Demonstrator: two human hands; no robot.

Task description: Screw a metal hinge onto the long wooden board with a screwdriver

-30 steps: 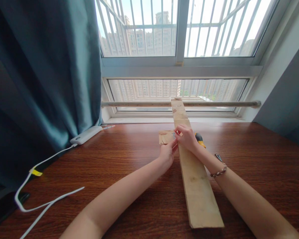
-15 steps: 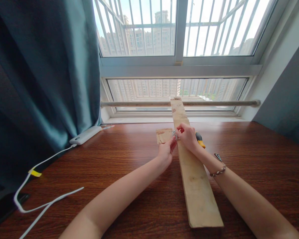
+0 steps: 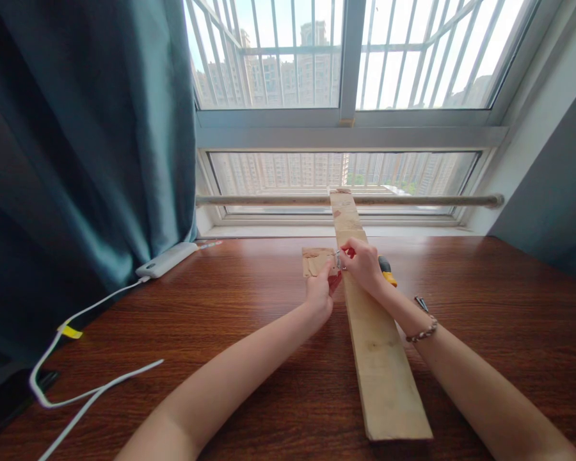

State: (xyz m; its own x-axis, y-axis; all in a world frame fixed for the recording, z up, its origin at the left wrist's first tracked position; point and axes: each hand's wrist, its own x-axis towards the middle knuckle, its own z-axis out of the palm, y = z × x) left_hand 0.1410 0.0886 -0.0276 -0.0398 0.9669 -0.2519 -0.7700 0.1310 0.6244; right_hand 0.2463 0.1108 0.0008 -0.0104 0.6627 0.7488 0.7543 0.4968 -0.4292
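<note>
Now my left hand (image 3: 319,294) grasps the wood block (image 3: 311,263), my right hand (image 3: 363,264) pinches a metal fitting (image 3: 338,258) by the plank (image 3: 377,346); uneven pressure could skew it.

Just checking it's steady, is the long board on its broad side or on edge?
On its broad side: the long board shows its wide face upward beneath the right hand.

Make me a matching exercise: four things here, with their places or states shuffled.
1. Long board
2. Small wooden piece
3. Yellow tag
4. White oblong device

A. On the white cable
B. Touched by the left hand
C. At the curtain's foot
D. Passing beneath the right hand

Pairs: 1-D, 2-B, 3-A, 4-C
</note>
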